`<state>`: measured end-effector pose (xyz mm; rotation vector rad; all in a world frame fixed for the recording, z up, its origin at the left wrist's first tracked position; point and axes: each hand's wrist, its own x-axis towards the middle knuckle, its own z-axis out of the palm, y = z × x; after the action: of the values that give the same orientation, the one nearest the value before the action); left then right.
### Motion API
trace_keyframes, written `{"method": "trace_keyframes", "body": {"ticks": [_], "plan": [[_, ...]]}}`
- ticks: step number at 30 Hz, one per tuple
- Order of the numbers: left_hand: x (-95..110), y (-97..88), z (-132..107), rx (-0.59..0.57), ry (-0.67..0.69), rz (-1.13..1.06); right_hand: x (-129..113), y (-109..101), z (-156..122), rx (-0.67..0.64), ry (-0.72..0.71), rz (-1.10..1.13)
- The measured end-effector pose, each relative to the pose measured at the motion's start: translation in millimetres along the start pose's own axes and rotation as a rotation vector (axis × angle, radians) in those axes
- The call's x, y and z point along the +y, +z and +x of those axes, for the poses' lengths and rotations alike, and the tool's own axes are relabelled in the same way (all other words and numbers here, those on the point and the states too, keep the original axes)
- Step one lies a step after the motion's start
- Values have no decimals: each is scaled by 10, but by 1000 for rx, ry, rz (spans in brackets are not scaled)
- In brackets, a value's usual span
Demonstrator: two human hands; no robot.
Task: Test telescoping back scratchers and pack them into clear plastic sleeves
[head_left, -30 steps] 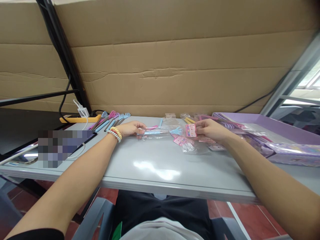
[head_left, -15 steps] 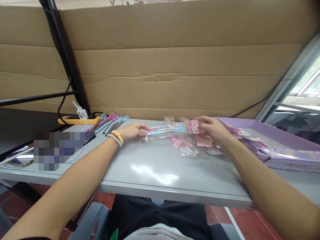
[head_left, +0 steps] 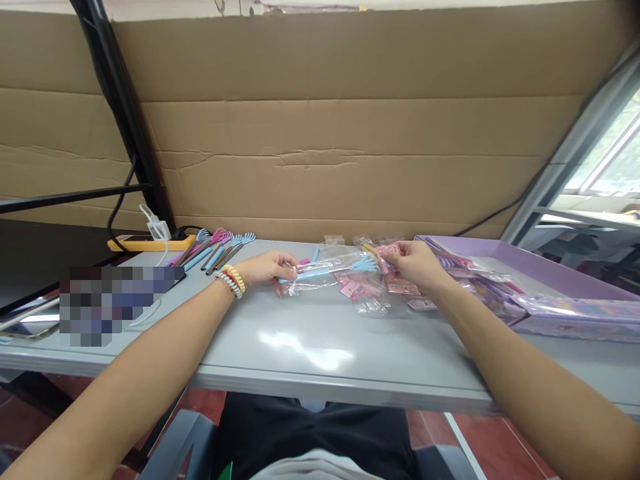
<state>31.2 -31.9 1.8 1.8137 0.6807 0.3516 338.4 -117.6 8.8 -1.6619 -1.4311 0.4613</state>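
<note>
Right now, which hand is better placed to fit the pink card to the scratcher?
Probably right: the right hand pinches the pink card at the head of the blue scratcher; the left hand holds its handle end.

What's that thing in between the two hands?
A blue scratcher in a clear bag stretches from the left hand to the pink card pinched in the right hand, seen in the head view.
</note>
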Motion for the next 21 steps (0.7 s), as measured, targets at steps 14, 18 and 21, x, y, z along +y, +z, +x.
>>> {"method": "trace_keyframes", "body": {"ticks": [14,18,21], "plan": [[170,204,-40,142,92,204,90,19,56,127,-130,-51],[153,220,-28,137,77,167,45,30,22,473,-625,-365],[137,265,2,71,88,94,-129,151,-156,378,-1118,-500]]}}
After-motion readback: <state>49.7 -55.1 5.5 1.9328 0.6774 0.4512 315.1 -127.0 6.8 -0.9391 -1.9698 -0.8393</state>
